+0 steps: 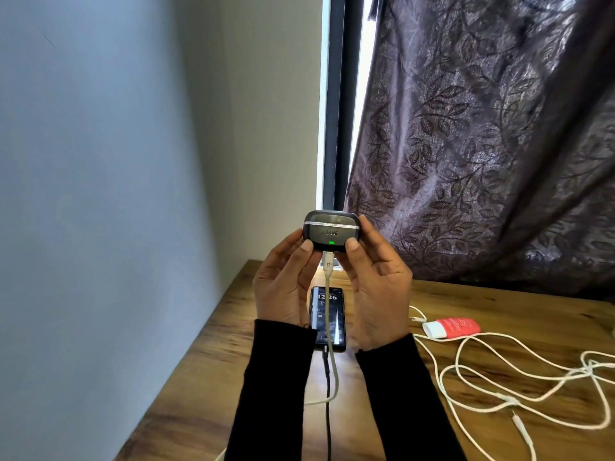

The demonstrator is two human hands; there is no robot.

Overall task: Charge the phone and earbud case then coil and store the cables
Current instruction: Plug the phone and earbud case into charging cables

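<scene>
Above phone (pixel 327 314): left hand (pixel 283 284), right hand (pixel 376 287) pinch earbud case (pixel 331 231); grey cable (pixel 327 294) plugged in, green LED lit. Charging step. Next: set case beside phone, gently.

Grey earbud case (pixel 331 231) held up, green LED, cable (pixel 327 294) plugged; phone (pixel 327 319) flat, charging.

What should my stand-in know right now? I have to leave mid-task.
Left hand and right hand: both hold the case up above the table.
Case: grey cable plugged in, green light on.
Phone: flat on the table, screen lit, black cable at its near end.
White cables: loose on the right.
Left: set the case down, later coil and store the cables.
</scene>
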